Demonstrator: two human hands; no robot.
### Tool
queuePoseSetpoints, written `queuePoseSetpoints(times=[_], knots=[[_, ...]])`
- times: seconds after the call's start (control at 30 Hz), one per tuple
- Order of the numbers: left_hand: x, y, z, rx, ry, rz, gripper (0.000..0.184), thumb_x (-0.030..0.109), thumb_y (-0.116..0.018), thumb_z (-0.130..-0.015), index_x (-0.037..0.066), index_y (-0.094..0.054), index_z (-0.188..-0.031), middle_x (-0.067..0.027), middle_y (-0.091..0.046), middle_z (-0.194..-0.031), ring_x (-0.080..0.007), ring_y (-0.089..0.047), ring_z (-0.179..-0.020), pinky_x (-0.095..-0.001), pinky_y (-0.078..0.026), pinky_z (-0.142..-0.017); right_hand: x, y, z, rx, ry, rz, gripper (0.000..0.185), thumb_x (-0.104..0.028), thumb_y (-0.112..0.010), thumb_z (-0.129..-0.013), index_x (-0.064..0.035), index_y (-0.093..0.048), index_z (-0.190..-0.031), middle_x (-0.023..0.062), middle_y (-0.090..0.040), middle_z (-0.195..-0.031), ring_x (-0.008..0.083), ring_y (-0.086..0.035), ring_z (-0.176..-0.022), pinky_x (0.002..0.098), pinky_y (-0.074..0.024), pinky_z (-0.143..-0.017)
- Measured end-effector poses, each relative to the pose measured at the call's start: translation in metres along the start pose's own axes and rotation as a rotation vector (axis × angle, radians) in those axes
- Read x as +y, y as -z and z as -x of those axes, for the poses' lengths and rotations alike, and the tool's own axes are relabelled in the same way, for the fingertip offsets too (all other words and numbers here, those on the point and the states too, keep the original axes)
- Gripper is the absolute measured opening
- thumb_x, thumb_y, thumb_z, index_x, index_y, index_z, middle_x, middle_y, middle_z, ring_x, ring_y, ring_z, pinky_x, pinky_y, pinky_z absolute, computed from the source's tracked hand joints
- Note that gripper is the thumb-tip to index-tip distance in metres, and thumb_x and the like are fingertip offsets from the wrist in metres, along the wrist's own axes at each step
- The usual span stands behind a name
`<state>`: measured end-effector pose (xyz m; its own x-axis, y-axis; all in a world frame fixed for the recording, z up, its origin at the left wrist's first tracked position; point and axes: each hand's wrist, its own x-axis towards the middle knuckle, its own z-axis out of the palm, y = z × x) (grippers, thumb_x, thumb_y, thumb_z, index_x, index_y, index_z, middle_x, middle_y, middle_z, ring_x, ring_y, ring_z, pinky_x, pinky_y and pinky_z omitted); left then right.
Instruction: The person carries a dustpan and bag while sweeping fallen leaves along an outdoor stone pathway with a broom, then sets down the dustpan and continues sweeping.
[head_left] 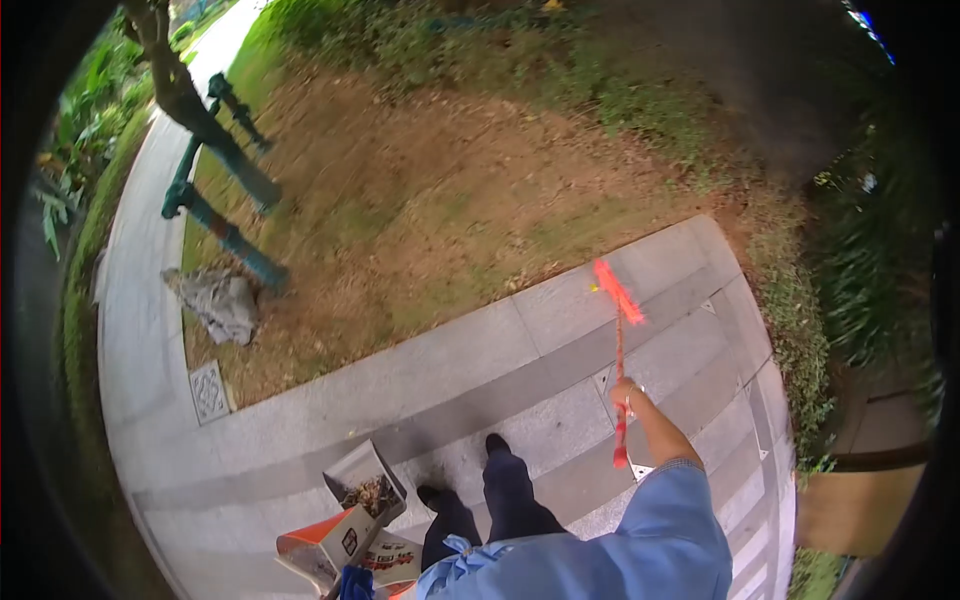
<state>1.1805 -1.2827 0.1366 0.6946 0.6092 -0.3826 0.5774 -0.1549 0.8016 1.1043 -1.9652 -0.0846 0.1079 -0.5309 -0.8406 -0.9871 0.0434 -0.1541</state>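
Broom nr soil, dustpan w/ debris

Right arm stretched out ahead, right hand curled in a grip

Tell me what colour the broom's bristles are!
The broom's bristles are bright pinkish red, seen in the head view.

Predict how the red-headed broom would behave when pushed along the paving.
The broom likely stays stiff, its handle being thin but straight. It seems light, since the right hand alone holds it. Its fringed bristles would probably flex.
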Motion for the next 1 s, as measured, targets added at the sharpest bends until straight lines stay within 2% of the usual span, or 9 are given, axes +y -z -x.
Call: queuePoseSetpoints(times=[0.07, 0.27, 0.33, 0.47, 0.5, 0.6, 0.7, 0.83, 1.0], knots=[[0.005, 0.007, 0.012, -0.001, 0.057, -0.057, 0.037, 0.035, -0.056, -0.079, 0.002, -0.060, -0.095, -0.0007, -0.048, -0.071, -0.0098, -0.042, -0.060, -0.0232, -0.034, -0.049, 0.018, -0.043, 0.040, -0.004, 0.109, 0.034, 0.011, -0.007, -0.055, -0.066, 0.0025, -0.055, -0.073, 0.0135, -0.057, -0.061, 0.0249, -0.058, -0.053, 0.0374, -0.0452, -0.041], [-0.141, 0.048, -0.078, 0.243, 0.092, 0.284, 0.020, 0.018, -0.054, -0.073, -0.001, -0.057, -0.069, -0.0010, -0.052, -0.062, -0.0112, -0.045, -0.055, -0.0259, -0.039, -0.050, 0.022, -0.132, 0.191, -0.153, 0.293, 0.552, 0.025, -0.017, -0.061, -0.063, 0.0028, -0.057, -0.077, 0.0206, -0.060, -0.076, 0.0280, -0.062, -0.074, 0.0375, -0.0484, -0.061], [-0.109, 0.030, -0.076, 0.253, 0.113, 0.138, 0.017, 0.016, -0.053, -0.075, 0.003, -0.055, -0.065, 0.0042, -0.043, -0.058, -0.0061, -0.036, -0.051, -0.0211, -0.029, -0.046, -0.003, -0.167, 0.207, -0.271, 0.515, 0.723, 0.022, -0.015, -0.058, -0.065, 0.0021, -0.055, -0.079, 0.0184, -0.059, -0.070, 0.0281, -0.061, -0.067, 0.0380, -0.0485, -0.061], [-0.174, 0.031, -0.153, 0.308, 0.112, 0.162, 0.015, 0.010, -0.058, -0.071, -0.002, -0.061, -0.080, -0.0039, -0.056, -0.070, -0.0090, -0.047, -0.057, -0.0234, -0.037, -0.050, -0.069, -0.223, 0.218, -0.546, 0.609, 0.499, 0.016, -0.012, -0.055, -0.067, -0.0012, -0.052, -0.080, 0.0095, -0.054, -0.060, 0.0202, -0.055, -0.051, 0.0335, -0.0450, -0.049], [-0.174, 0.038, -0.164, 0.300, 0.104, 0.166, 0.015, 0.009, -0.058, -0.071, -0.002, -0.061, -0.080, -0.0045, -0.057, -0.071, -0.0097, -0.049, -0.058, -0.0236, -0.040, -0.052, -0.086, -0.227, 0.236, -0.646, 0.372, 0.246, 0.009, -0.010, -0.054, -0.068, -0.0049, -0.050, -0.074, 0.0017, -0.047, -0.055, 0.0117, -0.046, -0.045, 0.0270, -0.0381, -0.041], [-0.177, 0.032, -0.156, 0.307, 0.168, 0.240, 0.013, 0.007, -0.058, -0.070, -0.001, -0.061, -0.079, -0.0051, -0.058, -0.071, -0.0109, -0.053, -0.059, -0.0233, -0.044, -0.054, -0.133, -0.218, 0.252, -0.801, 0.315, 0.174, 0.006, -0.009, -0.054, -0.068, -0.0077, -0.049, -0.072, -0.0013, -0.044, -0.054, 0.0079, -0.042, -0.041, 0.0237, -0.0336, -0.037], [-0.216, 0.048, -0.160, 0.345, 0.189, 0.276, 0.011, 0.006, -0.059, -0.070, 0.000, -0.061, -0.079, -0.0057, -0.058, -0.071, -0.0111, -0.054, -0.059, -0.0224, -0.046, -0.055, -0.174, -0.250, 0.266, -0.580, 0.531, 0.490, 0.007, -0.008, -0.052, -0.068, -0.0044, -0.049, -0.072, 0.0044, -0.049, -0.055, 0.0149, -0.048, -0.043, 0.0288, -0.0384, -0.040], [-0.258, 0.063, -0.170, 0.343, 0.204, 0.316, 0.013, 0.007, -0.060, -0.069, 0.002, -0.063, -0.080, -0.0035, -0.058, -0.068, -0.0094, -0.053, -0.058, -0.0218, -0.044, -0.054, -0.227, -0.340, 0.252, -0.209, 1.027, 0.998, 0.019, -0.009, -0.051, -0.065, 0.0039, -0.055, -0.078, 0.0215, -0.059, -0.070, 0.0320, -0.061, -0.066, 0.0397, -0.0467, -0.058], [-0.297, 0.069, -0.177, 0.410, 0.187, 0.280, 0.014, 0.006, -0.060, -0.068, 0.002, -0.063, -0.080, -0.0048, -0.060, -0.067, -0.0106, -0.055, -0.060, -0.0242, -0.045, -0.056, -0.230, -0.455, 0.255, -0.173, 0.971, 1.272, 0.022, -0.010, -0.052, -0.065, 0.0037, -0.057, -0.082, 0.0241, -0.059, -0.074, 0.0341, -0.061, -0.069, 0.0396, -0.0468, -0.061]])
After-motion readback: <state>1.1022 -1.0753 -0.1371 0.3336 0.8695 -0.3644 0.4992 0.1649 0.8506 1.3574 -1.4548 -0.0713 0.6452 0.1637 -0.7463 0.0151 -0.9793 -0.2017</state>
